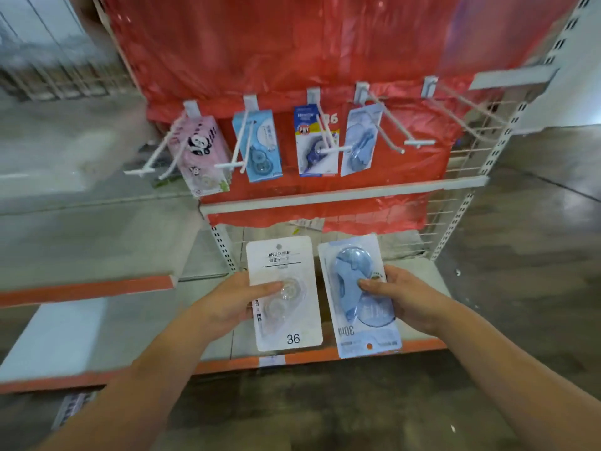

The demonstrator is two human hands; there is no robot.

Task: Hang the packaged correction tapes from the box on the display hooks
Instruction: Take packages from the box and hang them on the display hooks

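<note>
Head view looks down on two bare forearms reaching in from the bottom edge, hands apart, each gripping one packaged correction tape. Nearest, the left hand (239,299) pinches a white card pack (284,296) upright, thumb laid across its clear blister; the card reads "JINUO" near the punched hole at its top and "36" at its foot. Just beside it, not touching, the right hand (401,296) clamps a blue card pack (359,299) held upside down, so "30m" reads inverted near the low end and its hang hole sits at the bottom. Under both packs runs a pale shelf (97,333) with an orange front lip, open to either side of the hands.

Farther off, above a white cross rail (344,193), a row of white display hooks (328,150) juts toward the camera from a backing draped in red plastic sheet (286,43). From left to right hang a pink panda pack (203,154), a light blue pack (258,144), a pack with a dark blue header (314,141) whose small lettering is too blurred to read, and a pale blue pack (359,139). A white "36" shows on the red behind. The rightmost hook (419,142) is bare, with free room around it up to the slotted upright (500,138)
</note>
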